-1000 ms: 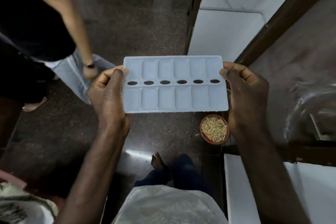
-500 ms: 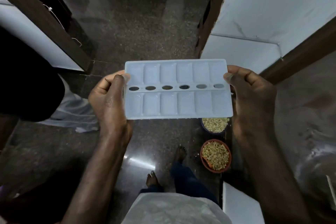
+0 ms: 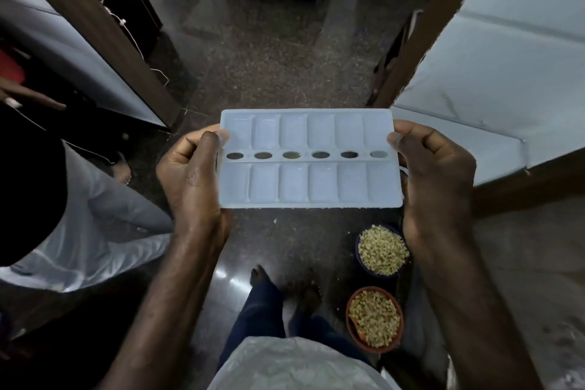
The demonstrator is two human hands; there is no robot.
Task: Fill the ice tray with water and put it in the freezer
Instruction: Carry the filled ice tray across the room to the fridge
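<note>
Head view: the ice tray (image 3: 310, 158) sits level at centre, pinched at its short ends by the left hand (image 3: 190, 174) (nine o'clock) and the right hand (image 3: 437, 174) (three o'clock). Its cells look filled, so only the freezer, not in sight, remains. A blue bowl (image 3: 383, 250) and an orange bowl (image 3: 375, 320) of grain at five o'clock, and a bystander (image 3: 79, 199) at eight, crowd the way.

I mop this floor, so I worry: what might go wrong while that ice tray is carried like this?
The ice tray is held only at its two short ends, by the left hand and right hand; a tilt could spill any water from its shallow cells.
The blue bowl and orange bowl of grain sit on the floor by the bare feet; a step could knock them.
</note>
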